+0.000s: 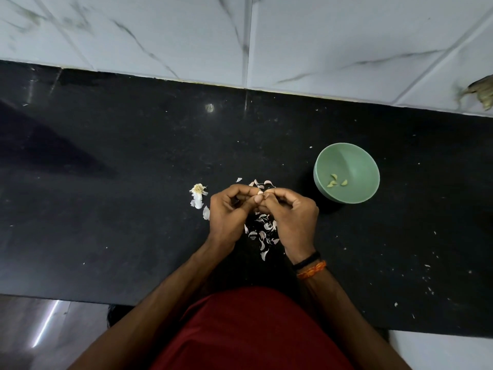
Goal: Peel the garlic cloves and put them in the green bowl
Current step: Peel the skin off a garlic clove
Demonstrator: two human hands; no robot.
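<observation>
My left hand (231,209) and my right hand (290,212) meet over the black counter, fingertips together. Between them they pinch a small garlic clove (260,193), mostly hidden by the fingers. The green bowl (354,156) stands to the right of my hands and holds three peeled cloves (336,180). The leftover garlic head base (198,190) lies just left of my left hand with papery skin around it.
Loose garlic skins (262,232) are scattered on the black counter (133,182) under and beyond my hands. A white tiled wall (240,36) rises behind the counter. A brownish object (484,93) shows at the right edge.
</observation>
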